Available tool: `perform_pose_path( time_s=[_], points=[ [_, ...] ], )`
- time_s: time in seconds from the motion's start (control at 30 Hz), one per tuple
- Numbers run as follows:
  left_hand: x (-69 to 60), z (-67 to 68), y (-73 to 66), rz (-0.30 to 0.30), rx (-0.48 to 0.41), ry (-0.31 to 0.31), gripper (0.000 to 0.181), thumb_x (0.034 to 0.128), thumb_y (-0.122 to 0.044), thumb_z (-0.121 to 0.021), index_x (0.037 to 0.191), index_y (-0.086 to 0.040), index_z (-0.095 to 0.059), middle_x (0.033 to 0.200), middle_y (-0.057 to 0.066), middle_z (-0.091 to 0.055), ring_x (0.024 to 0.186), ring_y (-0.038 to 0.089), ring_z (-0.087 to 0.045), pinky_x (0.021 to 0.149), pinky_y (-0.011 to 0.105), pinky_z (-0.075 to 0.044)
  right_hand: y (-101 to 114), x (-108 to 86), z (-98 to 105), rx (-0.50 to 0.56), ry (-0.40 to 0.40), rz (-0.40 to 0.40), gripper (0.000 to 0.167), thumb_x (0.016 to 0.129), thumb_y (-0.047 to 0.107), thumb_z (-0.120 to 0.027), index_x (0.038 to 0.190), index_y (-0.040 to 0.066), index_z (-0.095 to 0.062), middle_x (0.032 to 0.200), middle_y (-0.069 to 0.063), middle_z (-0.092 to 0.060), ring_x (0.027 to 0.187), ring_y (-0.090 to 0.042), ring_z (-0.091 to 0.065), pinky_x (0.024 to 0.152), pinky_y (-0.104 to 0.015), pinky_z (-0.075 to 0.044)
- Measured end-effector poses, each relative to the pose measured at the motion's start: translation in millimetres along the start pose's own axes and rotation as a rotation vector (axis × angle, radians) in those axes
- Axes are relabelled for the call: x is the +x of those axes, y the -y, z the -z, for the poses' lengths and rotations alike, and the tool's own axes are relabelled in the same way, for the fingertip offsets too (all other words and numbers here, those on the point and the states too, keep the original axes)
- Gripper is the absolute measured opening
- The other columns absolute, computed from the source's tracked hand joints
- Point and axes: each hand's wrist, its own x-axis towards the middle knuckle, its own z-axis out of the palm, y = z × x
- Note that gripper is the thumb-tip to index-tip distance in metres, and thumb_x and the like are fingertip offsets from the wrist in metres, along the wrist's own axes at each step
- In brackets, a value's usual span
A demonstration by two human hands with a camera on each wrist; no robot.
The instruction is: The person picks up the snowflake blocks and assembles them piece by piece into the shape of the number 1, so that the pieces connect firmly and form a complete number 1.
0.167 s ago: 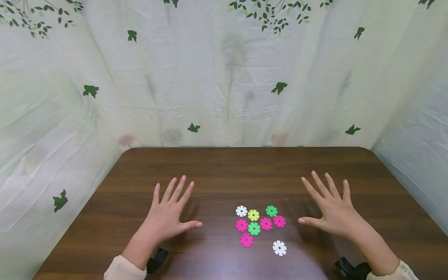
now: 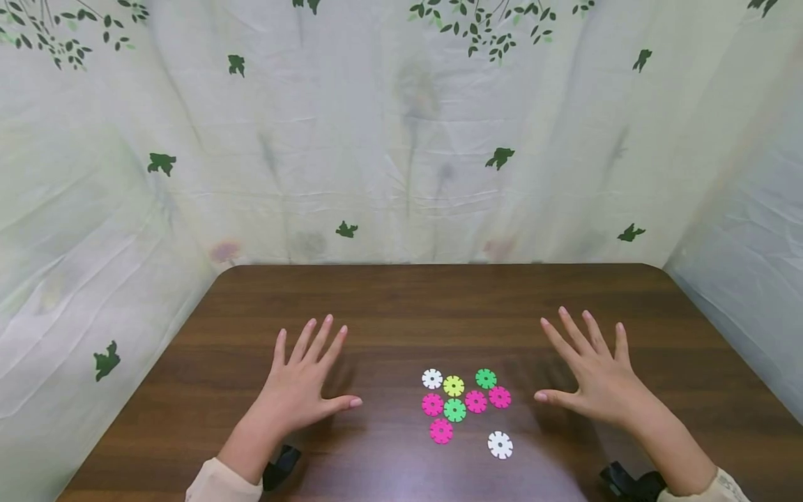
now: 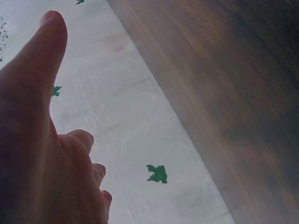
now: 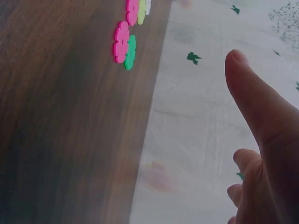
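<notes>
Several notched, flower-shaped plastic discs lie flat on the wooden table between the hands. In the head view a white disc point(image 2: 432, 378), a yellow disc point(image 2: 454, 385) and a green disc point(image 2: 486, 378) are farthest back. Pink discs point(image 2: 475, 401) and another green one point(image 2: 454, 410) sit in front of them. A second white disc point(image 2: 500, 445) lies apart, nearest the front. My left hand point(image 2: 301, 390) is held with fingers spread to the left of the discs, holding nothing. On their right, my right hand point(image 2: 599, 383) is likewise spread and holds nothing.
The brown table point(image 2: 376, 300) has a light curtain point(image 2: 376, 139) with green leaf prints behind it and at both sides. Black straps point(image 2: 282, 467) are on both wrists. The right wrist view shows pink discs point(image 4: 121, 43) near the table's far edge.
</notes>
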Motion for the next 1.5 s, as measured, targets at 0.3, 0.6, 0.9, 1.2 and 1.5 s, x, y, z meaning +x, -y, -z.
perform_pose_path(
  time_s=[0.3, 0.6, 0.9, 1.2, 1.5],
  points=[
    [0.2, 0.6, -0.4, -0.01, 0.001, -0.007, 0.1, 0.0704, -0.076, -0.044, 0.144, -0.014, -0.017, 0.149, 0.009, -0.004, 0.134, 0.029, 0.0, 0.099, 0.057, 0.008, 0.5, 0.3, 0.5, 0.005, 0.0, 0.001, 0.1, 0.072, 0.063, -0.059, 0.145, 0.027, -0.001, 0.149, -0.004, 0.008, 0.132, -0.032, 0.013, 0.093, -0.06, 0.017],
    [0.6, -0.5, -0.1, -0.02, 0.003, -0.022, 0.101, 0.0698, -0.076, -0.044, 0.144, -0.014, -0.016, 0.15, 0.007, -0.003, 0.134, 0.028, 0.001, 0.099, 0.056, 0.007, -1.6, 1.9, 0.2, 0.01, -0.006, 0.014, 0.1, 0.072, 0.063, -0.06, 0.145, 0.026, -0.001, 0.15, -0.004, 0.007, 0.133, -0.032, 0.012, 0.093, -0.058, 0.019],
    [4.3, -3.1, -2.9, -0.099, -0.048, -0.095, 0.105, 0.069, -0.074, -0.049, 0.145, -0.011, -0.011, 0.15, 0.005, -0.002, 0.135, 0.026, -0.001, 0.101, 0.055, -0.001, 2.5, 3.8, 3.0, 0.183, -0.016, 0.053, 0.097, 0.073, 0.051, -0.067, 0.145, 0.024, -0.007, 0.15, -0.005, 0.0, 0.133, -0.035, 0.004, 0.097, -0.056, 0.013],
    [14.3, -17.9, -19.5, -0.298, -0.215, -0.28, 0.1, 0.0713, -0.069, -0.053, 0.143, -0.008, -0.018, 0.147, 0.006, -0.016, 0.13, 0.03, -0.021, 0.101, 0.049, -0.018, 8.9, 10.0, -9.3, 0.324, -0.055, 0.127, 0.093, 0.07, 0.047, -0.072, 0.143, 0.016, -0.022, 0.145, -0.01, -0.021, 0.128, -0.04, -0.017, 0.099, -0.058, -0.002],
    [20.3, -32.7, -46.6, -0.354, -0.41, -0.315, 0.089, 0.0721, -0.056, -0.064, 0.138, -0.006, -0.032, 0.135, 0.007, -0.038, 0.123, 0.025, -0.035, 0.097, 0.041, -0.031, 20.5, 10.1, -33.0, 0.494, 0.001, 0.176, 0.082, 0.071, 0.042, -0.072, 0.136, 0.008, -0.035, 0.133, -0.007, -0.039, 0.119, -0.024, -0.038, 0.089, -0.046, -0.038]
  ],
)
